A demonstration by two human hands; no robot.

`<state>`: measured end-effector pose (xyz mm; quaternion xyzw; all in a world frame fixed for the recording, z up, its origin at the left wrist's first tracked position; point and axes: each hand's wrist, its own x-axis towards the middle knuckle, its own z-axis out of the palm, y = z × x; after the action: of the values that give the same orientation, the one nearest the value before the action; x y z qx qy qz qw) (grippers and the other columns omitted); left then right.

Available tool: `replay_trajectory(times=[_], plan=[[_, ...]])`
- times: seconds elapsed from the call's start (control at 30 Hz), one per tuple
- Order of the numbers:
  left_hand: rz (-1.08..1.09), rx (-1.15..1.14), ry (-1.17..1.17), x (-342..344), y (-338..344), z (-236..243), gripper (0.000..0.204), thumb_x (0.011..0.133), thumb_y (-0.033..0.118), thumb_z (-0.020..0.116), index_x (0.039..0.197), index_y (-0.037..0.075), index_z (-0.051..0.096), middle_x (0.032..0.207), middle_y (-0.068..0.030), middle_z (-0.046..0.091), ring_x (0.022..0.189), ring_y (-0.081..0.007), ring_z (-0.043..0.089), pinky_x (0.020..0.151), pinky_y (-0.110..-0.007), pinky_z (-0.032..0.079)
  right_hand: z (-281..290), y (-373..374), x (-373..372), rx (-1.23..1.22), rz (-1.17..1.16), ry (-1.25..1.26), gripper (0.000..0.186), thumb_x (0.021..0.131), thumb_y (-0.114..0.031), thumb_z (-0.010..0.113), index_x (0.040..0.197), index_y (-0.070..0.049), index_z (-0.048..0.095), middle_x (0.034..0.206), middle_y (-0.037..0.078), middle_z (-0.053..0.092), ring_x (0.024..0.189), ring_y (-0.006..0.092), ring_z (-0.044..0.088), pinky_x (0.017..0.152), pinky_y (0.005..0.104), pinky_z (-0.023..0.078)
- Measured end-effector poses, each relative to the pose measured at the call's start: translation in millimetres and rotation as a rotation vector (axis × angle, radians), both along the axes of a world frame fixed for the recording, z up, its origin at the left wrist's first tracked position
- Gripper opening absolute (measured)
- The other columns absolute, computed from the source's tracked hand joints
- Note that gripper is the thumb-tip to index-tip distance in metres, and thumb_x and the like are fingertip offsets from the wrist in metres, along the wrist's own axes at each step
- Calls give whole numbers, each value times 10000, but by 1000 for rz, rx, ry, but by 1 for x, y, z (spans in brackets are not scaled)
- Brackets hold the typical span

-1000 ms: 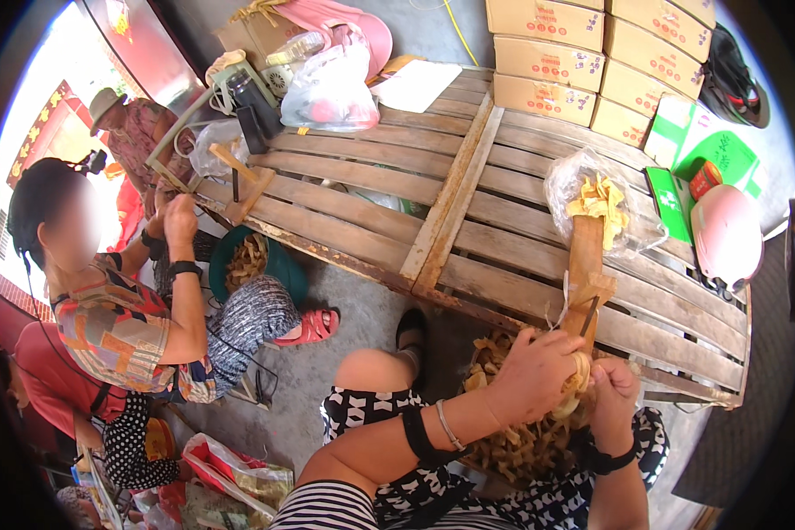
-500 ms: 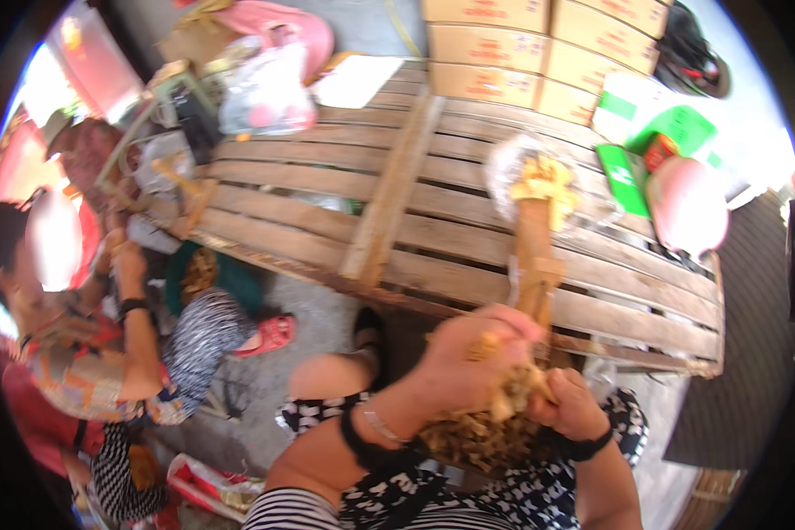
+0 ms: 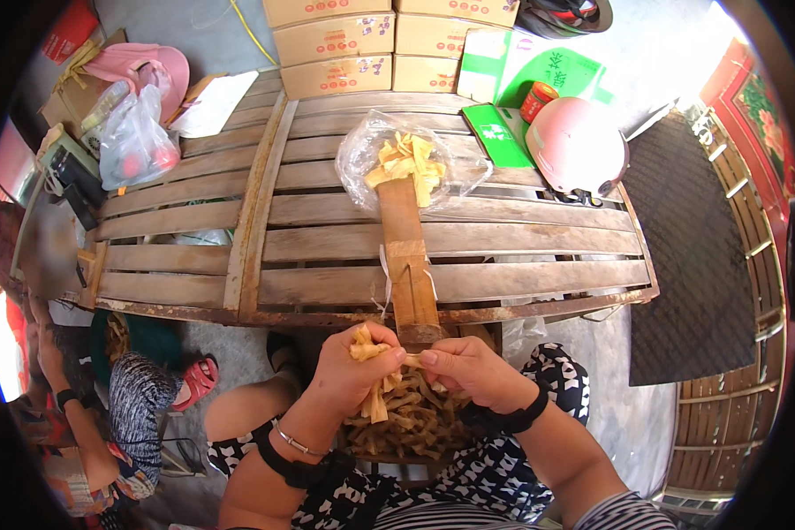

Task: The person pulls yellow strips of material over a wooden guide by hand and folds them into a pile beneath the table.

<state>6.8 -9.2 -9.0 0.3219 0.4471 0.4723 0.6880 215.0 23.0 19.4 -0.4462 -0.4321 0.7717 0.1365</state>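
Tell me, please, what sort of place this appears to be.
Probably a small, informal workshop, judging by the long brown slatted wooden platform, the stacked tan rectangular cardboard boxes on it, and the heap of curled brown strips beside the platform.

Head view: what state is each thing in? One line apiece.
Left hand, closed around yellow strips
Right hand, pinching the strip spanning both hands
Brownish strips, heaped loose below the hands
Wooden board, lying lengthwise, near end overhanging the slatted table
Clear plastic bag, crumpled, pale strips over it
Cartons, stacked
Pink helmet, resting shell up
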Motion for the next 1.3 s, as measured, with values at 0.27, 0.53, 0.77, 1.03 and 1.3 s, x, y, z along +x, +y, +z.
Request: replay_trajectory(times=[0.27,0.53,0.77,1.03,1.3], plan=[[168,101,239,3,34,-27,153,880,113,668,983,0,664,784,3,625,740,-75,582,670,-234,475,-37,33,0,671,-284,-154,180,878,-214,724,827,-70,629,670,-27,631,541,76,557,474,235,416],[255,87,471,-13,33,-41,246,925,215,655,837,-14,648,717,-20,626,644,-73,550,562,-256,453,-35,30,-9,1290,-285,-528,220,781,-225,783,780,-90,610,661,84,621,567,272,600,510,350,469],[11,28,168,7,-3,-13,156,902,114,611,871,-28,667,816,-48,681,671,-75,583,565,-225,466,-17,11,-20,1515,18,-7,188,773,-201,784,756,-107,622,650,55,586,567,248,588,510,330,465],[-908,115,-365,11,-15,27,178,881,168,684,987,24,690,890,-53,710,746,-114,635,643,-237,498,5,7,-12,1085,73,256,222,914,-183,657,745,-44,620,605,76,568,499,203,547,477,298,428],[-399,850,831,-7,-3,35,425,766,118,697,1189,104,662,853,-39,606,729,-190,584,648,-280,475,5,0,-7,209,164,106,275,992,-190,515,797,-34,629,616,43,609,437,61,447,416,232,335]])
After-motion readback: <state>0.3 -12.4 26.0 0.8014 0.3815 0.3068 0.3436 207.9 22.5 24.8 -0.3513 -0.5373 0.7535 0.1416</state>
